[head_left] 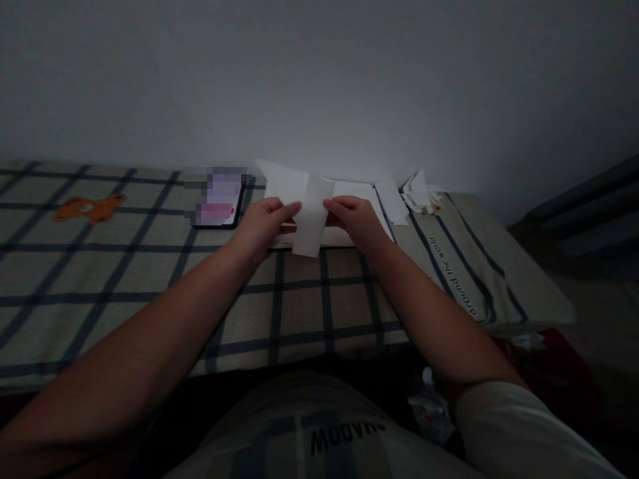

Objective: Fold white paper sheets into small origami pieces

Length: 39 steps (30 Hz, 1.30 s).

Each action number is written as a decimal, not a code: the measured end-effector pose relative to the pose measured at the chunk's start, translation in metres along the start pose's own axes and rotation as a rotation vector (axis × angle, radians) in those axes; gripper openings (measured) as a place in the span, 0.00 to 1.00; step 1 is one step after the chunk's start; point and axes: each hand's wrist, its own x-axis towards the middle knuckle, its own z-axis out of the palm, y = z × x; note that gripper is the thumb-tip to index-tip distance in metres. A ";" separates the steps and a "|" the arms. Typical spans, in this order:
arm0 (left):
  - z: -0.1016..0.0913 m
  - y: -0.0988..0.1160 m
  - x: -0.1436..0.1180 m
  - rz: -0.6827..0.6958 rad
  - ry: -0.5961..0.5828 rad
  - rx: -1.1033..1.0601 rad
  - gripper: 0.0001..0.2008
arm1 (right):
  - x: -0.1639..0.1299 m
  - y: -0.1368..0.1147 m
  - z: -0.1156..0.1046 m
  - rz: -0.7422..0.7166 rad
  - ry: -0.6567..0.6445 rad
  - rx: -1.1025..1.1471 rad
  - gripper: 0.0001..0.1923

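Note:
Between my two hands is a folded white sheet of paper point(313, 216), raised above the table. My left hand point(267, 223) pinches it from the left, thumb on top, with a wide flap of the paper spreading up behind the fingers. From the right, my right hand point(355, 216) grips the edge between thumb and fingers. A narrow strip of the paper hangs down toward me between the hands. Beneath them lies a larger white sheet or pad point(344, 238), partly covered by the hands and the folded paper.
A plaid tablecloth point(239, 319) covers the table, which stands against a plain wall point(319, 80). A phone point(218, 199) with a lit screen lies left of my hands. White paper pieces point(394, 199) and a small pile of paper scraps point(419, 194) lie to the right.

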 end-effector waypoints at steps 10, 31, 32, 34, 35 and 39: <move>0.002 0.001 0.001 -0.026 -0.019 -0.069 0.11 | -0.003 -0.005 0.000 0.017 0.001 0.028 0.19; 0.004 0.002 -0.003 -0.101 -0.099 -0.135 0.16 | 0.003 0.002 0.000 -0.044 0.079 0.086 0.18; 0.004 0.001 -0.003 -0.107 -0.090 -0.109 0.15 | 0.003 0.001 0.001 -0.048 0.085 0.085 0.18; 0.005 0.001 -0.004 -0.109 -0.064 -0.076 0.11 | 0.003 0.000 0.001 -0.037 0.078 0.091 0.19; 0.006 0.001 -0.005 -0.105 -0.055 -0.076 0.10 | 0.002 -0.001 0.001 -0.022 0.069 0.095 0.20; 0.004 0.001 -0.004 -0.083 -0.062 -0.087 0.09 | 0.003 -0.001 -0.002 0.034 0.039 0.111 0.19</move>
